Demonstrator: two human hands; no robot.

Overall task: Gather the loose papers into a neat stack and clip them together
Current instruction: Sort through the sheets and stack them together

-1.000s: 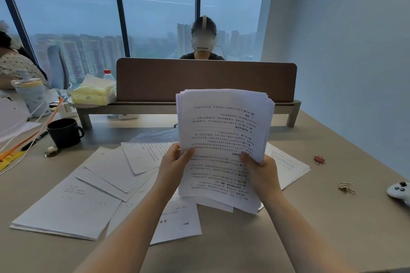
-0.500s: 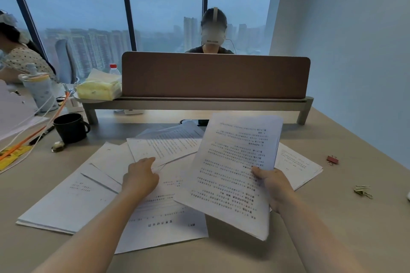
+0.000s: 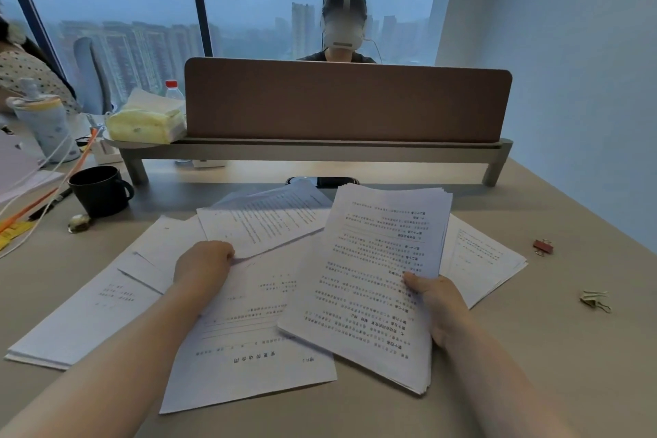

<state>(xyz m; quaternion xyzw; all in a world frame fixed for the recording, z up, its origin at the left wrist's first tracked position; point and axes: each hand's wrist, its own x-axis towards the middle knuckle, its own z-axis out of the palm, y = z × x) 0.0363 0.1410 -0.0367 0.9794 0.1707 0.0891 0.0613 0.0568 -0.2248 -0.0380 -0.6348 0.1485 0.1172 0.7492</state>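
My right hand (image 3: 439,306) grips a thick stack of printed papers (image 3: 369,277) by its right edge, thumb on top, holding it tilted just above the desk. My left hand (image 3: 204,261) is curled at the near edge of a loose printed sheet (image 3: 263,220) lying on the desk, fingers pinching that edge. More loose sheets lie spread under and around it: a large page (image 3: 245,348) in front, a pile (image 3: 81,316) to the left, and sheets (image 3: 480,260) to the right. A red binder clip (image 3: 543,246) and a gold binder clip (image 3: 595,300) lie on the desk at right.
A black mug (image 3: 99,190) stands at the left with a small wrapped item (image 3: 79,222) beside it. A brown divider panel (image 3: 348,101) on a low shelf crosses the back of the desk; a person sits behind it. Tissues (image 3: 145,121), a bottle and cables sit at far left.
The stack was held upright in both hands; my left hand let go and moved left to the loose sheet, while my right hand lowered the stack toward the desk.
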